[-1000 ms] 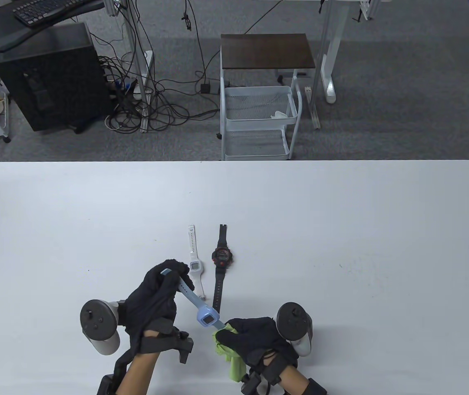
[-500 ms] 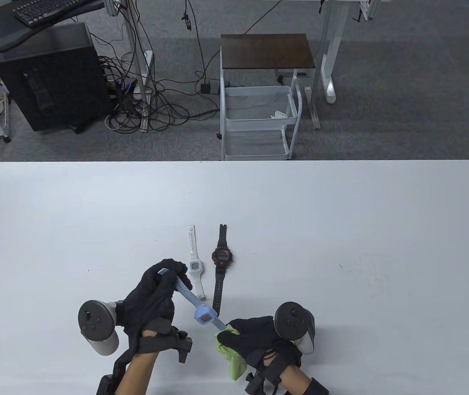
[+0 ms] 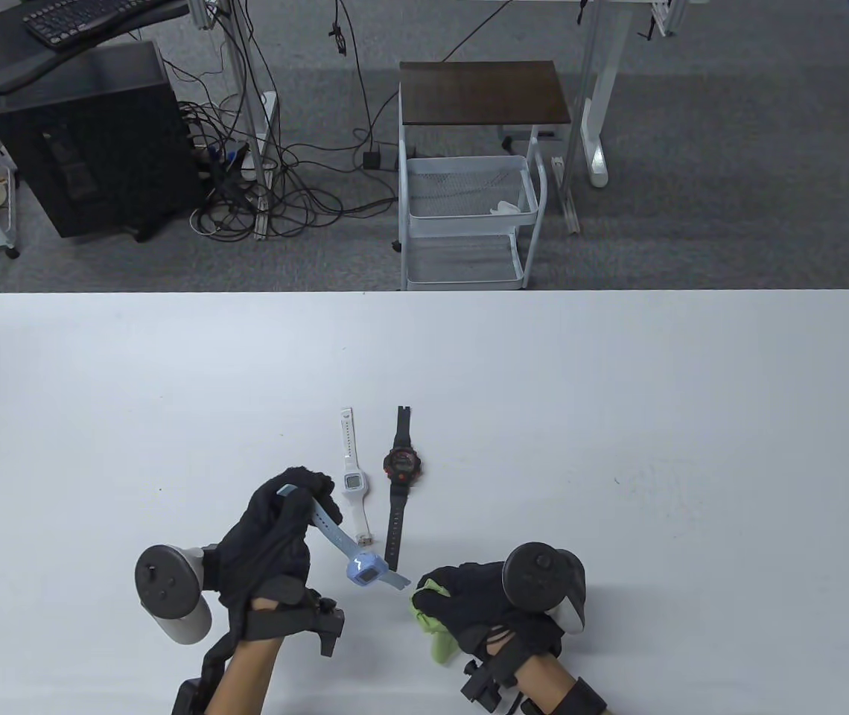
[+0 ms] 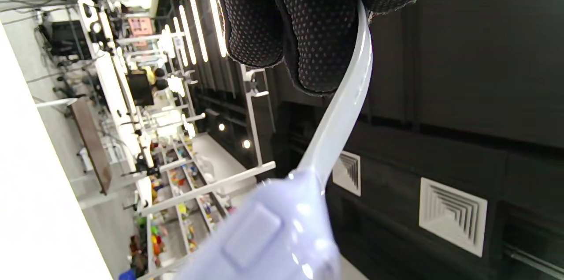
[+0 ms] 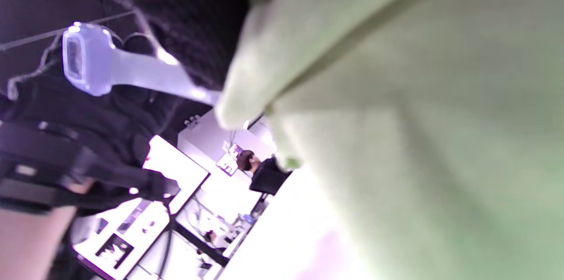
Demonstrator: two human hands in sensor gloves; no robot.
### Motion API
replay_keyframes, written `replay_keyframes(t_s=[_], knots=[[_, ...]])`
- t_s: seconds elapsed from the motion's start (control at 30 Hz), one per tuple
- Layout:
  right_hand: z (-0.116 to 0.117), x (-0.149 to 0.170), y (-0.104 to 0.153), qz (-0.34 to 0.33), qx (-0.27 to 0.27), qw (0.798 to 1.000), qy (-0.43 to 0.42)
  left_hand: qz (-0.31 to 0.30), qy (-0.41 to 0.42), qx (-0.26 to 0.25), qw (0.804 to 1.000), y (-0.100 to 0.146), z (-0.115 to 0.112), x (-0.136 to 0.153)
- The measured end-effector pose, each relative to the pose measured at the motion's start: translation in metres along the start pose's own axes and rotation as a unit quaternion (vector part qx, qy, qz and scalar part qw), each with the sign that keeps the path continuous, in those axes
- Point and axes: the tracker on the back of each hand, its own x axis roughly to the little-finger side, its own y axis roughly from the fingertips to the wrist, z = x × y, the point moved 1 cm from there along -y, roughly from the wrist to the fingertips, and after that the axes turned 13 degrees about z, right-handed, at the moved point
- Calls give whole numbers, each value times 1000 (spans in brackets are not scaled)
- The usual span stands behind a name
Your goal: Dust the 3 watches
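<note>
My left hand (image 3: 287,514) grips one strap end of a light blue watch (image 3: 363,570), lifted off the table with its face pointing up. The free strap end points toward my right hand (image 3: 469,596), which clutches a green cloth (image 3: 436,633) just right of that strap tip. In the left wrist view gloved fingers (image 4: 308,42) curl round the pale strap of the blue watch (image 4: 282,231). In the right wrist view the green cloth (image 5: 418,117) fills the frame beside the blue watch (image 5: 88,66). A white watch (image 3: 352,477) and a black and red watch (image 3: 400,469) lie flat side by side.
The white table (image 3: 618,417) carries only the watches. Beyond its far edge stand a white wire trolley (image 3: 469,216) with a dark top, a black computer case (image 3: 89,141) and loose cables on the floor.
My right hand with the cloth has slid right and off the blue watch's strap end. The watch face has dropped slightly and tilted in my left hand.
</note>
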Motion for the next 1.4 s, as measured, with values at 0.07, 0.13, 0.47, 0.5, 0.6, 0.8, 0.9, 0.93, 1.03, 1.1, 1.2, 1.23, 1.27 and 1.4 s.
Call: replay_keyframes(t_s=[0.07, 0.13, 0.47, 0.5, 0.6, 0.8, 0.9, 0.93, 1.03, 1.1, 1.2, 1.23, 1.27, 1.4], knots=[[-7, 1, -1, -9, 24, 999, 28, 3, -5, -2, 1000, -1, 3, 2], [-14, 4, -3, -8, 37, 999, 36, 8, -8, -5, 1000, -2, 4, 6], [-19, 17, -8, 21, 10, 998, 62, 34, -50, 26, 998, -6, -8, 21], [-17, 17, -9, 25, 1, 997, 78, 36, -53, 30, 998, -6, -9, 22], [-10, 15, -10, 39, -25, 991, 126, 42, -59, 39, 997, -6, -13, 26], [-1, 21, -12, 88, -73, 972, 204, 47, -63, 46, 996, -7, -16, 29], [0, 24, -14, 104, -82, 967, 218, 48, -64, 50, 996, -7, -17, 30], [0, 25, -14, 107, -83, 967, 218, 48, -65, 51, 995, -7, -17, 30], [0, 28, -14, 120, -95, 963, 221, 49, -66, 54, 995, -7, -18, 29], [-1, 29, -14, 124, -100, 963, 218, 50, -65, 54, 995, -7, -18, 29], [-2, 32, -14, 134, -112, 961, 213, 51, -65, 57, 995, -7, -19, 29], [-3, 33, -14, 136, -115, 962, 208, 51, -65, 59, 995, -7, -20, 29], [-5, 34, -14, 136, -115, 963, 203, 52, -66, 60, 995, -8, -20, 29], [-18, 37, -12, 125, -105, 977, 139, 56, -68, 67, 994, -9, -23, 30]])
